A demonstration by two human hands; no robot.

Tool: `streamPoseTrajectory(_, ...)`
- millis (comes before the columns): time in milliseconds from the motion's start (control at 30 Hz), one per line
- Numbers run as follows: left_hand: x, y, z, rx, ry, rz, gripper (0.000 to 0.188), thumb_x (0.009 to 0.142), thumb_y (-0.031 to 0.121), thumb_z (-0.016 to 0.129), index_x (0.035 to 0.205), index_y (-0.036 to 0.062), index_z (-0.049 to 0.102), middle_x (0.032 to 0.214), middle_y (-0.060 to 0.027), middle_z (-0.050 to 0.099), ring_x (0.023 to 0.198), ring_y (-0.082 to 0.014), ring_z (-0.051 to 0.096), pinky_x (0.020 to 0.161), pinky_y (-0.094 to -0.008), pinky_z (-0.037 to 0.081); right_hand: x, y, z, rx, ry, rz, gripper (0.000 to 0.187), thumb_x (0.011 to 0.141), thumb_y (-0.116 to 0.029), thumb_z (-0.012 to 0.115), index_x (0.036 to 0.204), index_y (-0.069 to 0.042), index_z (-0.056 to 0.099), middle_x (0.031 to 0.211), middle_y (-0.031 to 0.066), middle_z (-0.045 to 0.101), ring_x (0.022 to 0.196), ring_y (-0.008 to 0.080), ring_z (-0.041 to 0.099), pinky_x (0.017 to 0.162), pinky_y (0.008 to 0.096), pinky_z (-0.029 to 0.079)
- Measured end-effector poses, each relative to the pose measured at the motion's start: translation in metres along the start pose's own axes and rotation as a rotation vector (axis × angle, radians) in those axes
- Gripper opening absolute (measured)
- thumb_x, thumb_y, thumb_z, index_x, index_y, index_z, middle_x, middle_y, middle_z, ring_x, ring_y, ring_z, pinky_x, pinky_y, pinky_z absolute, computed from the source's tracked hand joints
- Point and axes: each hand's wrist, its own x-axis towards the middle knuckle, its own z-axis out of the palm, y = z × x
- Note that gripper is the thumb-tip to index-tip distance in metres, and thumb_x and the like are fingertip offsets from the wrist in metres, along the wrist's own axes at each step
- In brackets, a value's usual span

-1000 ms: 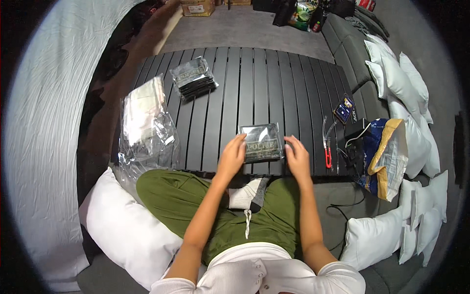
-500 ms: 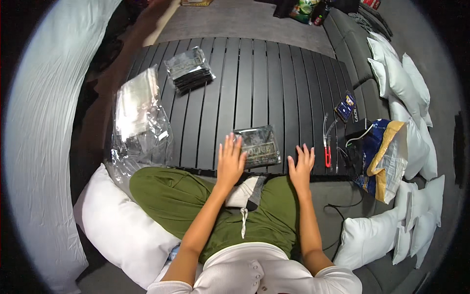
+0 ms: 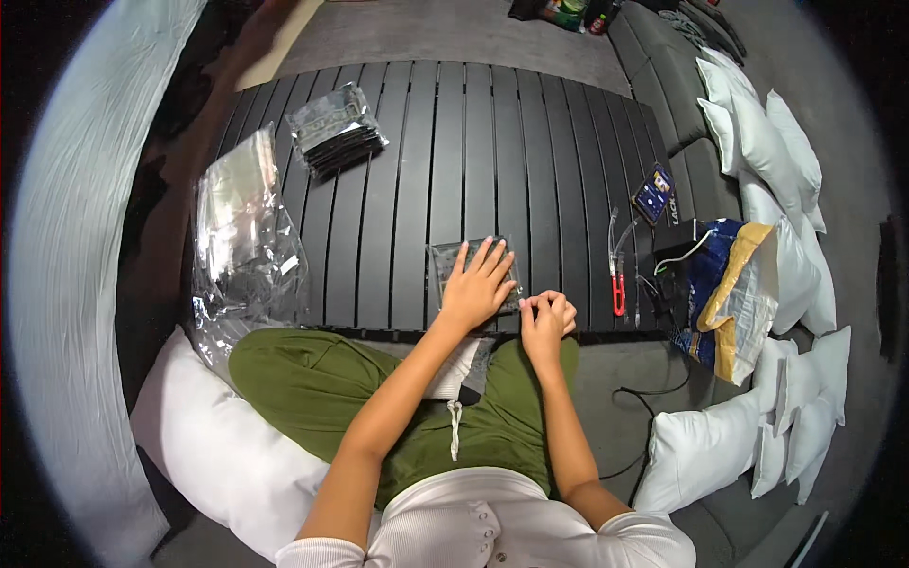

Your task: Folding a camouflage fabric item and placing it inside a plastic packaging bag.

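Note:
A flat dark item in a clear plastic packet (image 3: 441, 263) lies near the table's front edge. My left hand (image 3: 478, 292) rests flat over it with fingers spread, hiding most of the packet. Beside its lower right corner, my right hand (image 3: 545, 324) is closed in a pinch. A tiny pale bit shows at those fingertips, too small to name; it may be the packet's edge. Farther back on the left sits a stack of similar dark packets (image 3: 339, 140). A heap of loose clear plastic bags (image 3: 248, 227) lies along the table's left side.
The dark slatted table (image 3: 407, 189) holds a red-handled cutter (image 3: 618, 293), thin clear strips and a phone (image 3: 653, 193) at the right. A blue and gold bag (image 3: 734, 293) stands past them by a cable. White pillows (image 3: 705, 459) lie on both sides of me.
My left hand has slid from the packet's left edge onto its middle. My right hand has moved left to the packet's corner and closed from spread fingers into a pinch.

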Motion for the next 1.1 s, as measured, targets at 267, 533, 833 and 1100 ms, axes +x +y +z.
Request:
streamPoseTrajectory(267,-0.001,0.001,0.0,0.002,-0.012,-0.016,0.046,0.087,0.038,0.046,0.127,0.0142,0.047,0.135,-0.0042,0.04,0.129,-0.0203,0.029,0.107,-0.0444,0.015,-0.003,0.0,0.002,-0.055,-0.001,-0.079,0.015,0.084,-0.017,0.049,0.085,-0.002,0.052,0.12,0.0155,0.041,0.115,0.0329,0.032,0.095,0.0463,0.02)
streamPoseTrajectory(533,-0.002,-0.008,-0.013,-0.328,0.02,-0.03,0.039,0.092,0.03,0.04,0.126,0.0116,0.046,0.134,-0.0082,0.041,0.127,-0.0239,0.033,0.107,-0.0434,0.016,-0.007,0.0,0.0,-0.032,0.015,-0.059,0.013,0.082,-0.011,0.049,0.091,-0.003,0.05,0.128,0.0161,0.038,0.119,0.0322,0.031,0.096,0.0468,0.02)
streamPoseTrajectory(833,-0.03,-0.021,-0.043,-0.652,0.371,-0.482,0.035,0.094,0.012,0.035,0.124,-0.002,0.044,0.124,-0.0181,0.049,0.119,-0.0282,0.044,0.099,-0.0336,0.033,0.012,-0.016,-0.011,0.312,0.035,-0.277,0.028,0.079,0.004,0.039,0.103,0.001,0.052,0.12,0.0176,0.047,0.118,0.0347,0.039,0.098,0.0433,0.029)
streamPoseTrajectory(1100,-0.036,0.001,-0.01,-0.163,0.066,-0.41,0.049,0.091,0.027,0.039,0.135,0.0057,0.033,0.14,-0.0129,0.031,0.133,-0.0277,0.022,0.105,-0.0526,0.011,0.035,-0.033,0.017,0.051,-0.244,-0.494,0.042,0.088,-0.017,0.044,0.128,-0.006,0.04,0.137,0.0145,0.035,0.129,0.0299,0.028,0.106,0.0434,0.019)
